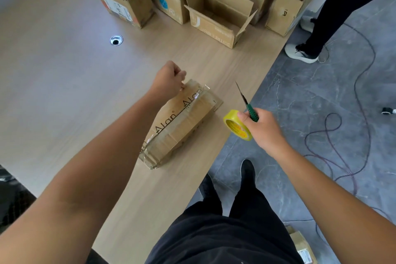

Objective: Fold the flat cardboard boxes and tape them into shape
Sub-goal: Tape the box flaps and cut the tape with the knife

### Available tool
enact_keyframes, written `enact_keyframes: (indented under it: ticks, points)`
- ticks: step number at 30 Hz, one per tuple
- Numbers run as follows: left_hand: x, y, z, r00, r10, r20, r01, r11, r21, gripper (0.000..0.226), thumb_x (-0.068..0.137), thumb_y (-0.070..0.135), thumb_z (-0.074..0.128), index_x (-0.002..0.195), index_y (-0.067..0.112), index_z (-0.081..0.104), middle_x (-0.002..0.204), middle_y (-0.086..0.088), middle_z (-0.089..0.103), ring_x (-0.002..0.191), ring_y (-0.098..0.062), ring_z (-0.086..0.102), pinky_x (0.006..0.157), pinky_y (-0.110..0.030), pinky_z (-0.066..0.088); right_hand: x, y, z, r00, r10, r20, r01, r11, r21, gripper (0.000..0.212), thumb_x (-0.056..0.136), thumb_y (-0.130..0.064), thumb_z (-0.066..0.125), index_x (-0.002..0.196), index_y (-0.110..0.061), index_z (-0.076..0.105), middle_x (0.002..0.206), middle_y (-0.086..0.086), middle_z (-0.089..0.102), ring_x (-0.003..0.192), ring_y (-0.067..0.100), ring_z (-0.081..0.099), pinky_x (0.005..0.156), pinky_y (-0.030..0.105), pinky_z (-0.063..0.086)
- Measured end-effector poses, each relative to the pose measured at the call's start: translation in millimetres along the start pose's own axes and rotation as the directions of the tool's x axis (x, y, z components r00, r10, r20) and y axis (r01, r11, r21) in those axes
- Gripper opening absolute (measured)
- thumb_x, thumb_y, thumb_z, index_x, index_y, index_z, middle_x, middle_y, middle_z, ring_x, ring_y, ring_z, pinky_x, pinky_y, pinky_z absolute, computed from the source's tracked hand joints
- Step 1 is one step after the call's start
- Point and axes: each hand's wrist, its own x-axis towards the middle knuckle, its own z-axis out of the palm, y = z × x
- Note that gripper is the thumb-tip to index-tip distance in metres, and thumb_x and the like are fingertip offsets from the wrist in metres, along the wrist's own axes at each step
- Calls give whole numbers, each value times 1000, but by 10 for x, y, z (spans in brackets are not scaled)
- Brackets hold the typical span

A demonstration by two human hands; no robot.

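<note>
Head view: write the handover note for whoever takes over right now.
Left hand pinches the far end of the Alan box, which lies on the table near its edge. Right hand grips the yellow tape roll and a green-handled blade beside the box.
Done: clear tape runs along this box; formed boxes stand open at the table's far end.
To do: press the tape down and finish any untaped ends. No flat boxes are in view.

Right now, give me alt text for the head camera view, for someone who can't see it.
A person's left hand pinches the far end of a taped box on a table, while the right hand holds a tape roll and a knife. Open boxes stand behind.
</note>
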Motion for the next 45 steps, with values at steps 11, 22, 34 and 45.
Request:
enact_keyframes:
  ticks: [11,22,34,45]
  points:
    - [179,-235,200,986,-161,36,154,977,149,19,106,31,43,102,14,49,88,1,56,76,-13,51,58,-30,35,87,35,367,996,81,-33,-82,996,-35,34,92,-48,68,73,-21,63,56,-5,62,51,0,58,40,15,37]
    - [76,-295,359,912,-389,130,403,910,-103,26,95,8,44,98,28,60,105,-7,64,90,-25,67,78,-43,61,95,25,506,981,186,50,-185,982,-23,48,90,-45,71,79,1,61,70,18,67,63,29,68,50,41,48]
    - [-1623,24,903,942,-51,-332,-41,964,-264,12,89,13,53,91,23,58,87,6,61,77,-10,56,66,-19,46,-37,365,140,911,230,342,-282,953,111,25,94,-39,68,82,-18,63,66,0,47,48,16,48,47,30,45]
    - [-1721,148,1929,758,-652,-32,468,576,-670,36,93,50,67,100,15,64,98,1,70,91,-14,65,77,-30,50,330,461,-206,701,156,696,-256,966,41,19,90,-42,67,101,-27,72,96,5,75,56,20,57,52,32,49]
